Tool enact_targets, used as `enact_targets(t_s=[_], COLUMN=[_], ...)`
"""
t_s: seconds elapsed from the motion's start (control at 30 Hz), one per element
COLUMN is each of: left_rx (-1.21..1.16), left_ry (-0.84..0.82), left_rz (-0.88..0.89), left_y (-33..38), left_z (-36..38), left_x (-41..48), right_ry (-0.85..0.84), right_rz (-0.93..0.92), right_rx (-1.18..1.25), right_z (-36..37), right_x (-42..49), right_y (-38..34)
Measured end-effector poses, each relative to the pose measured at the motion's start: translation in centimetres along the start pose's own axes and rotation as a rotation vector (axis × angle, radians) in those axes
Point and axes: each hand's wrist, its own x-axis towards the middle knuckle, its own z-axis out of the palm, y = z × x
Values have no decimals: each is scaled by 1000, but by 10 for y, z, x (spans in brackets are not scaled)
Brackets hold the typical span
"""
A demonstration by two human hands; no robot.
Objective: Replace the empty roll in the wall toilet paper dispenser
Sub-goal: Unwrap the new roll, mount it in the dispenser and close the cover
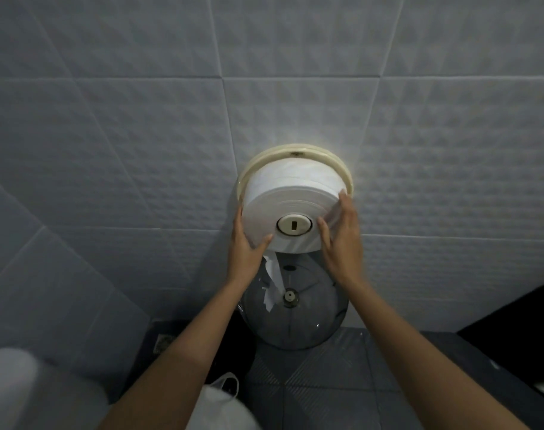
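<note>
Pale textured wall tiles [140,150] fill most of the frame. At centre, a full white paper roll [290,193] sits on the cream dispenser back plate [298,152], its axis pointing straight out from the wall toward the camera, over the cream spindle hub [294,224]. The left hand [247,248] cups the roll's lower left edge and the right hand [342,240] its right edge, fingers spread and pressed on the paper. Below hangs the open smoky cover [307,318], with a torn paper tail [272,282] over it.

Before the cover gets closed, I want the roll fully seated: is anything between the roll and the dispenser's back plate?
Nothing visible. The roll sits on the spindle inside the rim, both hands on its sides. The cover hangs open below.
</note>
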Motion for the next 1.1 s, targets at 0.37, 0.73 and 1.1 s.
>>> enact_targets(t_s=[0.37,0.73,1.1], left_rx=[776,922,706], left_ry=[-721,-770,-792], left_rz=[270,606,516], left_y=[-97,-99,-6], left_z=[-34,-37,-65], left_x=[-113,-108,-63], right_ry=[-438,-647,-337], right_rz=[159,98,-281], right_rx=[-332,-565,-497], right_z=[23,28,-24], right_x=[-143,-183,-174], right_y=[62,62,28])
